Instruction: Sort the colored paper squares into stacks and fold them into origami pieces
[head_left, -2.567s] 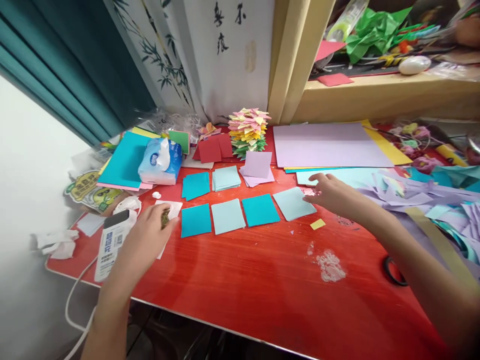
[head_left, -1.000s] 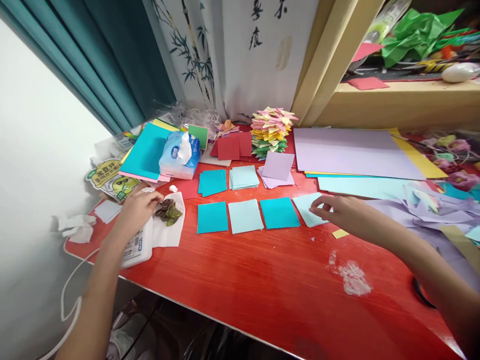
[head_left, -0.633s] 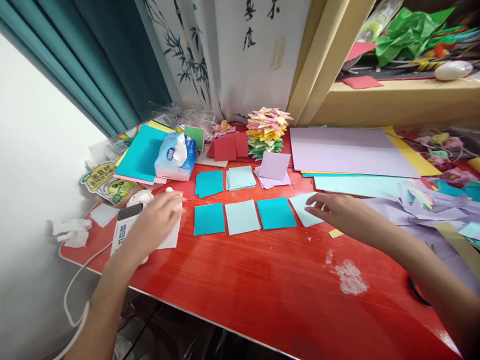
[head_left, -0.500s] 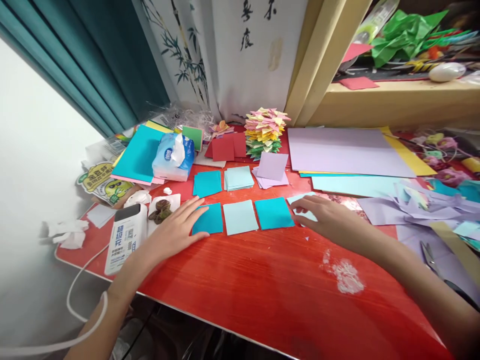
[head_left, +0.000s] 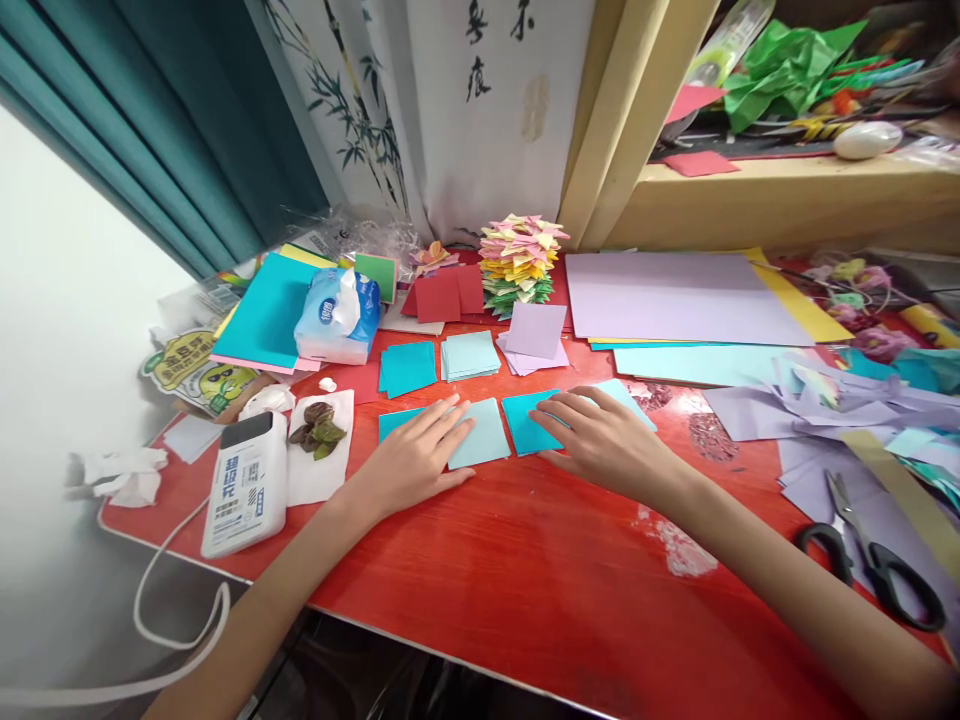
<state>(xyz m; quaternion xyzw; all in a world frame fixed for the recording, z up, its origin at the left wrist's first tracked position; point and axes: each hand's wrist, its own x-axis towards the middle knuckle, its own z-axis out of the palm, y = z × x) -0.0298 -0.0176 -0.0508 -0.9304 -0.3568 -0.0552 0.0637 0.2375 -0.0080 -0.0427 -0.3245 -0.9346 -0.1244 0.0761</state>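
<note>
Paper squares lie in a row on the red table. The left hand and the right hand are over them, both loosely spread, holding nothing.

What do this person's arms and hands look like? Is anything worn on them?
Both the left hand and right hand look ungloved, with no rings visible on the fingers. The forearms show no sleeves, watch, bracelet or clear markings.

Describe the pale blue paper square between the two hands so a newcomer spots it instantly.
On the glossy red table, find the nearer row of paper squares. The pale blue paper square shows between the left hand and the right hand. Its neighbours on either side are deep teal squares.
</note>
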